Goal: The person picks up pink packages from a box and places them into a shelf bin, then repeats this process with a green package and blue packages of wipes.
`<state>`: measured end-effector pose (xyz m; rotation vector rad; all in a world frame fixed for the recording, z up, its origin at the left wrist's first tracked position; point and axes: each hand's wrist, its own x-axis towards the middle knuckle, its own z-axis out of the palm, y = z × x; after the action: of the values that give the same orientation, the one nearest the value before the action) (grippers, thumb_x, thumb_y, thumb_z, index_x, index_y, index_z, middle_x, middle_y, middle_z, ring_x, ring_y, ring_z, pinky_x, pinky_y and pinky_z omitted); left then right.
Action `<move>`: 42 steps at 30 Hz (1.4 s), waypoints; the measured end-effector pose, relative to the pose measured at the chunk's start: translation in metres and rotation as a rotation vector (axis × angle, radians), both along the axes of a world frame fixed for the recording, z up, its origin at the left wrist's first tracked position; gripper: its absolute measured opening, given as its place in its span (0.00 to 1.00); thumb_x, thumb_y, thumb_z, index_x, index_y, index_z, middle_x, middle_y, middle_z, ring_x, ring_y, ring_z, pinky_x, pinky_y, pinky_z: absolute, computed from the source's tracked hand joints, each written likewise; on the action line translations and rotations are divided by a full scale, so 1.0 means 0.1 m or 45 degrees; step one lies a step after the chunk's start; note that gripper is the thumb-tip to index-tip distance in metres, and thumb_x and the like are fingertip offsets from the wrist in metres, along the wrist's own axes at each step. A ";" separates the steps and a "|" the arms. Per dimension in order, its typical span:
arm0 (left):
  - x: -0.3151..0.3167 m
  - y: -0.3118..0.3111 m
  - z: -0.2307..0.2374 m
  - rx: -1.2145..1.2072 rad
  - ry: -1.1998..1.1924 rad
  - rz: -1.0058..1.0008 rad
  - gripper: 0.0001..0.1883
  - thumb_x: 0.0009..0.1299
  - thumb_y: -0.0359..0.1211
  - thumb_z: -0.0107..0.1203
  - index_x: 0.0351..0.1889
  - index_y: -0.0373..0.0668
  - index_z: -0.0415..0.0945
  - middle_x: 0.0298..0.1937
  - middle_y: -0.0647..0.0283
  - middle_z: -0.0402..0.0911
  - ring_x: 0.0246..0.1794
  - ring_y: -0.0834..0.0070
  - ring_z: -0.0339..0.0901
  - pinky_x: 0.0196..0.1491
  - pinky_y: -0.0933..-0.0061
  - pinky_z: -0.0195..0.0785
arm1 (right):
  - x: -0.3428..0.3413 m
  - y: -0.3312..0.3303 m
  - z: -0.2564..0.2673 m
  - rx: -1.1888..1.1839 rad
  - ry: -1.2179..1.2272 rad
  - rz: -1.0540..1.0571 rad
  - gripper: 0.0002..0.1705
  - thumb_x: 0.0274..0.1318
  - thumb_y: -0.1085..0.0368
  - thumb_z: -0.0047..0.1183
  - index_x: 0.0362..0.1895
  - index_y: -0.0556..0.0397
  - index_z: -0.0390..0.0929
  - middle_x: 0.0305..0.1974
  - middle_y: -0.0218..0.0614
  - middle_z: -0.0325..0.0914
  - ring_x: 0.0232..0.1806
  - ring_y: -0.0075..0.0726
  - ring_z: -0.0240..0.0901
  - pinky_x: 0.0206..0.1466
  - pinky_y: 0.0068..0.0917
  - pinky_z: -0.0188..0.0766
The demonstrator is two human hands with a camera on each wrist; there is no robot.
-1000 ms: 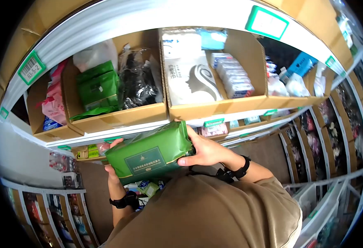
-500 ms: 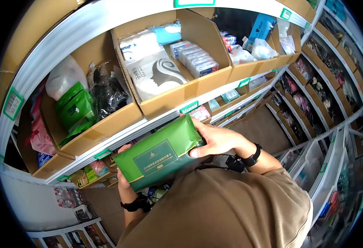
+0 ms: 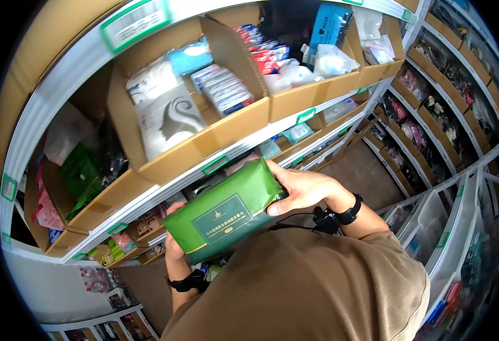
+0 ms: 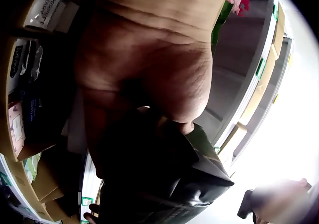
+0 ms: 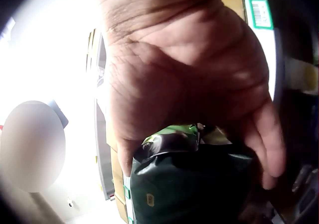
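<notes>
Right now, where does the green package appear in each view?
Head: just below centre, green package between left hand and right hand.
Left wrist: lower centre, green package looking almost black, below the left hand.
Right wrist: bottom centre, green package below the right hand.
Shared landmark: green-framed shelf labels.

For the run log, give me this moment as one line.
left hand: holds green pack, one end | right hand: holds opposite end | cardboard bins: stocked, beyond the pack
</notes>
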<state>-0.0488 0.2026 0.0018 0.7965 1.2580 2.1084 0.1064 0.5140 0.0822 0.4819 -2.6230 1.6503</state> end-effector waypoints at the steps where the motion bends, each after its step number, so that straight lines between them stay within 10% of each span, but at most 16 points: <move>1: 0.03 0.14 0.00 -0.001 0.002 -0.019 0.30 0.70 0.31 0.53 0.68 0.37 0.56 0.54 0.57 0.76 0.53 0.67 0.76 0.54 0.68 0.73 | 0.08 0.12 0.02 0.004 0.007 0.000 0.57 0.54 0.48 0.66 0.73 0.59 0.41 0.63 0.53 0.65 0.66 0.46 0.63 0.67 0.37 0.61; 16: 0.58 2.43 0.14 -0.429 0.224 -0.165 0.27 0.73 0.38 0.50 0.67 0.36 0.62 0.57 0.63 0.72 0.56 0.76 0.70 0.57 0.74 0.65 | 1.43 2.04 -0.59 -0.545 0.039 -0.488 0.55 0.58 0.49 0.63 0.75 0.62 0.42 0.70 0.48 0.55 0.73 0.40 0.49 0.74 0.30 0.46; 21: 0.69 2.84 0.18 -0.600 0.260 -0.362 0.29 0.75 0.42 0.49 0.69 0.36 0.58 0.62 0.62 0.68 0.57 0.75 0.69 0.59 0.73 0.65 | 1.77 2.24 -0.87 -0.887 0.009 -0.574 0.56 0.58 0.46 0.62 0.75 0.60 0.40 0.59 0.47 0.64 0.51 0.35 0.71 0.38 0.26 0.79; 28: 0.92 3.54 0.26 -0.652 0.161 -0.702 0.39 0.72 0.57 0.52 0.69 0.39 0.55 0.59 0.63 0.69 0.61 0.75 0.66 0.63 0.73 0.60 | 2.02 2.65 -1.43 -1.205 -0.089 -0.773 0.57 0.53 0.39 0.61 0.72 0.63 0.46 0.59 0.54 0.65 0.57 0.48 0.71 0.42 0.36 0.84; 34: 0.80 3.92 0.11 -0.804 -0.104 -0.698 0.37 0.74 0.47 0.52 0.74 0.43 0.50 0.70 0.56 0.63 0.69 0.60 0.65 0.65 0.56 0.63 | 1.98 2.87 -1.64 -1.239 -0.071 -0.958 0.57 0.53 0.36 0.58 0.71 0.64 0.48 0.60 0.56 0.64 0.60 0.49 0.69 0.44 0.36 0.83; 42: 1.20 4.80 -0.43 -0.837 -0.174 -0.801 0.39 0.67 0.43 0.63 0.71 0.43 0.55 0.66 0.58 0.65 0.67 0.66 0.64 0.70 0.63 0.55 | 2.36 3.49 -1.89 -1.180 -0.131 -1.071 0.54 0.55 0.37 0.59 0.71 0.62 0.50 0.61 0.53 0.65 0.60 0.45 0.69 0.46 0.35 0.80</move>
<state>0.0710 0.6822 -0.0415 0.6195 1.2933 1.1313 0.3425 0.8632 -0.1071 -0.6348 -1.3974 2.1799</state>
